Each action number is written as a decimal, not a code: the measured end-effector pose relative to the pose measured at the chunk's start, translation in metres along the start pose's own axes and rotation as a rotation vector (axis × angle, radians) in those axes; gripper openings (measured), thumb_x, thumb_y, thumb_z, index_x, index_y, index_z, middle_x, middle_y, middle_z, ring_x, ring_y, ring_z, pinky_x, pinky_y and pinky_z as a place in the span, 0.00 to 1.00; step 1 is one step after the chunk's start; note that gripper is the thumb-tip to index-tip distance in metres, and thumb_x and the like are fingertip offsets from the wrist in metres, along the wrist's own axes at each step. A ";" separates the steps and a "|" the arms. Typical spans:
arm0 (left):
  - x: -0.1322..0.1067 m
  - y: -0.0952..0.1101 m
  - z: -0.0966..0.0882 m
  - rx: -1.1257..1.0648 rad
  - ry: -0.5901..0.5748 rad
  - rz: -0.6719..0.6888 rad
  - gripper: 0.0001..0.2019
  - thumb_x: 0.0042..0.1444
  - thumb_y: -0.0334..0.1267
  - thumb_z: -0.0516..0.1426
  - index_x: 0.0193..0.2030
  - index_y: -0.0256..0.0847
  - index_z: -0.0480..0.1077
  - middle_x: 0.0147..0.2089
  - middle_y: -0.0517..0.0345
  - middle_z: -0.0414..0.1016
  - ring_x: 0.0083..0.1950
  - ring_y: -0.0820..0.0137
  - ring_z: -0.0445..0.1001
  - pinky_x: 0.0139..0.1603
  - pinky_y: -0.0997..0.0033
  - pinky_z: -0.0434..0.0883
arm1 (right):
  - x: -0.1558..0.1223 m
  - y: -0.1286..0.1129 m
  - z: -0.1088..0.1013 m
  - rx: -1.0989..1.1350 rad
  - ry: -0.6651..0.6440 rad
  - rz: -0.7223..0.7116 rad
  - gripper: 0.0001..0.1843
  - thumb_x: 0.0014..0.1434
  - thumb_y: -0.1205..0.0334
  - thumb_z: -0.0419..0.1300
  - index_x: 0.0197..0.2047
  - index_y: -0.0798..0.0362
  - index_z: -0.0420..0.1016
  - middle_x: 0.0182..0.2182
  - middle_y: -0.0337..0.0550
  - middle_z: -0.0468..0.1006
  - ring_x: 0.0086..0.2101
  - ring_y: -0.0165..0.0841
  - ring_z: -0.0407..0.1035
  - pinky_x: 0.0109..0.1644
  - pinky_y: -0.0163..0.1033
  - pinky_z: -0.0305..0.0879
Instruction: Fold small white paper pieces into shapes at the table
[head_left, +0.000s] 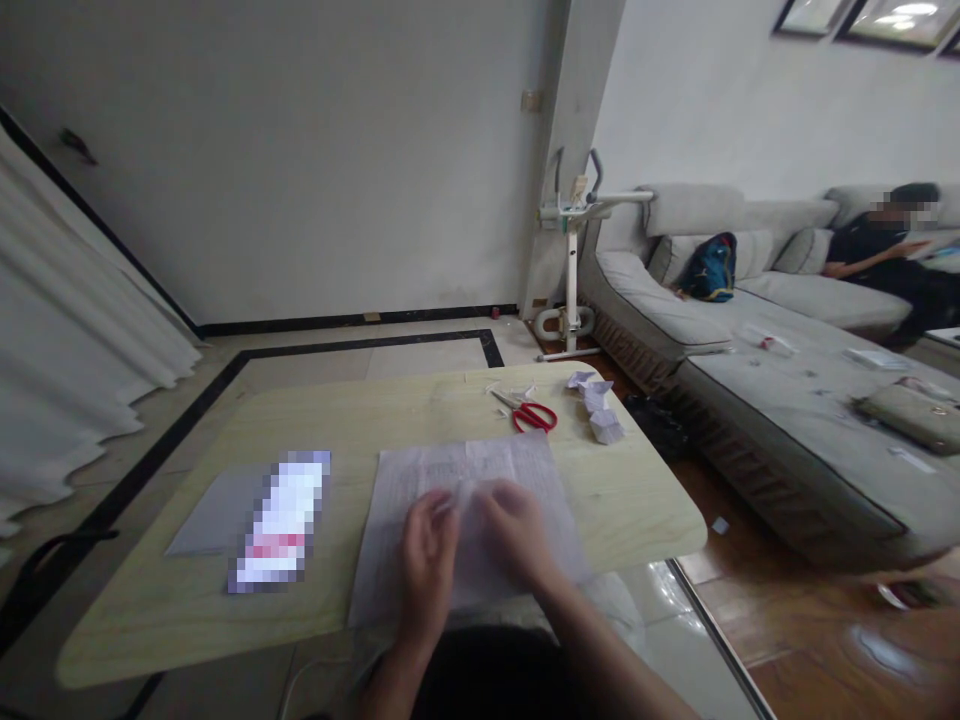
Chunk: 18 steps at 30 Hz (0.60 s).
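Note:
A large white printed sheet of paper (465, 480) lies on the pale wooden table (645, 520) in front of me. Both hands rest on its near middle, side by side. My left hand (426, 555) has its fingers curled and pinches a raised fold of the paper. My right hand (517, 535) presses down on the same fold, fingers bent together. The picture is blurred by motion, so the fingertips are soft. Red-handled scissors (532, 414) lie beyond the sheet, out of reach of either hand.
Several folded paper pieces (600, 405) sit by the table's far right corner. A grey sheet (214, 510) and a blurred-out card (281, 520) lie at left. A grey sofa (787, 400) stands at right, with a person (877, 250) sitting on it and a blue bag (711, 268). White curtain (67, 350) hangs at left.

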<state>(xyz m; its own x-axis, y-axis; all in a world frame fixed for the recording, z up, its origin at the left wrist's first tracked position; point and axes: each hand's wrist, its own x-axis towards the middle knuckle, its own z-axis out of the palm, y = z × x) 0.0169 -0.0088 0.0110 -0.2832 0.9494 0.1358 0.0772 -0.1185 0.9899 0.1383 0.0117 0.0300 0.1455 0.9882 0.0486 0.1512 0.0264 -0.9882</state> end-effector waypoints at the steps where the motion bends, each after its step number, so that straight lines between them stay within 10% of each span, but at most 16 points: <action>1: -0.001 -0.002 0.000 0.028 0.007 0.054 0.15 0.57 0.46 0.57 0.47 0.39 0.70 0.48 0.48 0.76 0.50 0.60 0.75 0.51 0.60 0.71 | -0.001 0.001 0.001 -0.027 0.017 -0.030 0.12 0.55 0.61 0.58 0.22 0.55 0.71 0.19 0.35 0.67 0.24 0.29 0.61 0.28 0.34 0.57; 6: -0.006 -0.004 0.004 0.157 -0.101 0.244 0.15 0.56 0.44 0.57 0.47 0.41 0.74 0.54 0.47 0.75 0.57 0.57 0.71 0.59 0.54 0.66 | -0.003 0.009 0.005 -0.107 0.034 -0.216 0.09 0.56 0.61 0.59 0.35 0.55 0.79 0.26 0.40 0.75 0.28 0.32 0.66 0.34 0.36 0.62; 18: -0.001 -0.006 -0.002 0.025 -0.041 -0.095 0.20 0.55 0.52 0.55 0.45 0.38 0.71 0.43 0.48 0.79 0.46 0.58 0.76 0.46 0.63 0.72 | -0.009 0.006 0.000 -0.160 -0.180 -0.408 0.15 0.57 0.61 0.58 0.46 0.53 0.79 0.29 0.43 0.71 0.30 0.35 0.66 0.33 0.38 0.62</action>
<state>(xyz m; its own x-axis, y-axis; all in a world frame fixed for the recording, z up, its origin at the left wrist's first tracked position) 0.0149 -0.0098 0.0050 -0.2515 0.9671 0.0386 0.0761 -0.0200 0.9969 0.1376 0.0025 0.0237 -0.1269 0.9126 0.3886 0.3111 0.4086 -0.8581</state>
